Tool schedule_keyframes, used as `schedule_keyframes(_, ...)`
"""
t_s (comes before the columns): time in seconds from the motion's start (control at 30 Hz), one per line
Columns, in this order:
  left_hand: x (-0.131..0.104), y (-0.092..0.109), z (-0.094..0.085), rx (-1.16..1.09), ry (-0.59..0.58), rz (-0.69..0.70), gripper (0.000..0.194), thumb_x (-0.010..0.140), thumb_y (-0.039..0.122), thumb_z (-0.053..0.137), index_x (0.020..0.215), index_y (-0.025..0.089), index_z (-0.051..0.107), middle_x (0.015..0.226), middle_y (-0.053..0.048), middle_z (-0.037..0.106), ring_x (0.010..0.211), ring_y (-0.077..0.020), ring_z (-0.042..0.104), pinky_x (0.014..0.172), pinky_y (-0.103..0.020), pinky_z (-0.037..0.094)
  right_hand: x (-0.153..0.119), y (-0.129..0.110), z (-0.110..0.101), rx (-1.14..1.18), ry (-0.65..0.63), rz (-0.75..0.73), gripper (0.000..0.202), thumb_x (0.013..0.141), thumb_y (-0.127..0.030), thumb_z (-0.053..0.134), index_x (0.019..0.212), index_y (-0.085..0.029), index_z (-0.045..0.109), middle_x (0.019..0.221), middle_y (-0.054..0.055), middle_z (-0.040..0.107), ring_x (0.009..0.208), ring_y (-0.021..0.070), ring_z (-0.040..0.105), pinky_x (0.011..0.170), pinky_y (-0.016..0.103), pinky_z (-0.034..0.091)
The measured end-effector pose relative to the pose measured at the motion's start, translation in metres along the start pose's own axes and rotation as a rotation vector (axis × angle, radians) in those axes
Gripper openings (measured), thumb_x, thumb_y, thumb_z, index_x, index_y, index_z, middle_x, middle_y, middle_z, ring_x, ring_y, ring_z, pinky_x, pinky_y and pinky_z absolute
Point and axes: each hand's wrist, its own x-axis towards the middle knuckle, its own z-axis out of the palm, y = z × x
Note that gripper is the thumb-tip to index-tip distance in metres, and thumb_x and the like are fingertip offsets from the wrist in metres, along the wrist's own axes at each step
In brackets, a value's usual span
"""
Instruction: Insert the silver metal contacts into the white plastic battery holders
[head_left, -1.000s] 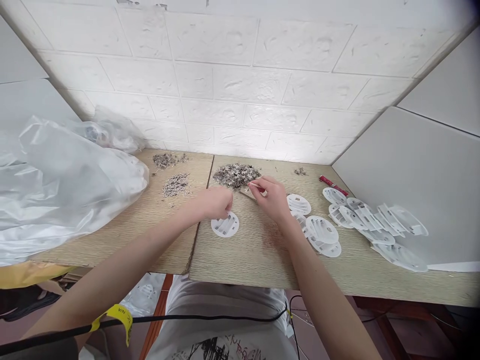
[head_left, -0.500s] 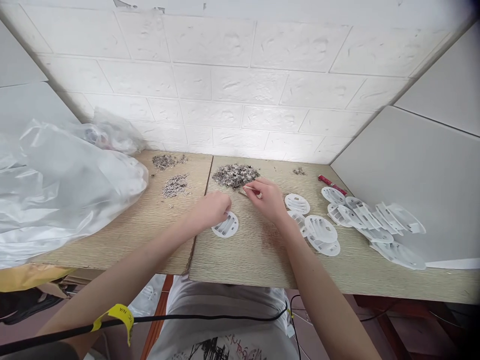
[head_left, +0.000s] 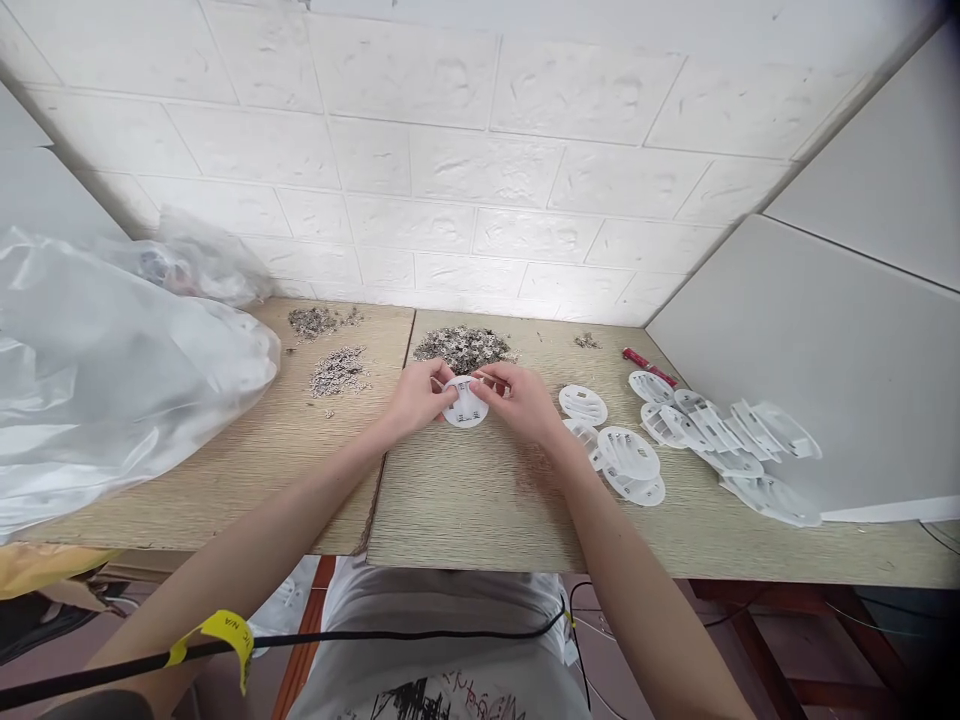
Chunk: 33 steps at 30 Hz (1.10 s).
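A round white plastic disc [head_left: 466, 408] with small metal parts on it is held up between both hands, in front of a heap of small metal parts [head_left: 463, 347]. My left hand [head_left: 420, 396] grips the disc's left edge between thumb and fingers. On its right side, my right hand [head_left: 514, 398] pinches the disc at the upper edge; a thin stick-like thing shows by these fingers, partly hidden. Several white discs [head_left: 630, 455] lie just right of my right hand.
More discs [head_left: 724, 432] lean in a row at the right, near a red tube [head_left: 649, 366]. Two small piles of metal parts [head_left: 339, 371] lie left of the table seam. A big plastic bag [head_left: 135, 370] covers the far left. A black cable [head_left: 405, 634] crosses below.
The disc has left the tabletop and turned, now raised between both hands. My left hand has moved up to its left edge; my right hand has come from the heap to its right edge.
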Motion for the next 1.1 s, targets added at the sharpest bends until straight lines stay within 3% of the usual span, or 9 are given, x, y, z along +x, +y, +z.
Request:
schedule_keyframes(0.13,-0.001,-0.007,0.002,-0.112,0.012,0.011,0.006,0.074,0.01,0.058,0.079,0.014,0.057,0.073,-0.002,0.06,0.059,-0.0134,0.062,0.041,-0.022,0.051,0.0,0.001,0.006,-0.034,-0.037,0.006,0.021,0.087,-0.03,0.056,0.099,-0.018,0.07,0.084,0.003,0.07,0.069,0.0144,0.056,0.061,0.026,0.038)
schedule_keyframes(0.4,-0.001,-0.004,-0.003,-0.219,-0.025,-0.029,0.022,0.079,0.011,0.061,0.101,0.015,0.056,0.084,-0.003,0.056,0.07,-0.0145,0.063,0.048,-0.026,0.057,0.001,0.003,0.013,-0.065,0.05,0.054,0.019,0.087,-0.028,0.055,0.095,-0.018,0.068,0.084,0.003,0.07,0.071,0.0158,0.058,0.061,0.027,0.039)
schedule_keyframes(0.57,-0.002,0.002,-0.006,-0.286,-0.06,-0.071,0.018,0.084,0.015,0.059,0.102,0.014,0.057,0.085,-0.005,0.06,0.075,-0.0159,0.064,0.054,-0.029,0.059,-0.001,0.003,0.013,-0.055,0.11,0.066,0.021,0.089,-0.033,0.053,0.094,-0.019,0.067,0.082,0.004,0.069,0.074,0.018,0.06,0.064,0.029,0.042)
schedule_keyframes(0.7,0.0,0.001,-0.005,-0.37,0.004,-0.11,0.017,0.084,0.014,0.059,0.1,0.014,0.057,0.081,-0.004,0.06,0.068,-0.0145,0.063,0.054,-0.03,0.059,-0.004,-0.002,0.017,-0.143,0.196,-0.023,0.038,0.088,-0.041,0.057,0.12,-0.02,0.06,0.104,0.008,0.067,0.097,0.0232,0.06,0.08,0.035,0.048)
schedule_keyframes(0.87,0.003,-0.002,-0.006,-0.426,0.082,-0.131,0.018,0.082,0.014,0.061,0.1,0.014,0.058,0.083,-0.004,0.061,0.068,-0.0128,0.063,0.057,-0.027,0.058,-0.006,-0.008,0.027,-0.321,0.16,-0.095,0.071,0.081,-0.048,0.065,0.14,-0.017,0.042,0.129,0.014,0.056,0.119,0.0296,0.05,0.099,0.044,0.042)
schedule_keyframes(1.1,0.003,-0.006,-0.006,-0.483,0.048,-0.097,0.025,0.08,0.018,0.067,0.103,0.014,0.058,0.085,-0.004,0.061,0.072,-0.0132,0.065,0.059,-0.027,0.058,-0.007,-0.009,0.022,-0.291,0.118,-0.067,0.062,0.079,-0.044,0.068,0.132,-0.017,0.049,0.128,0.013,0.06,0.117,0.0319,0.051,0.1,0.047,0.039)
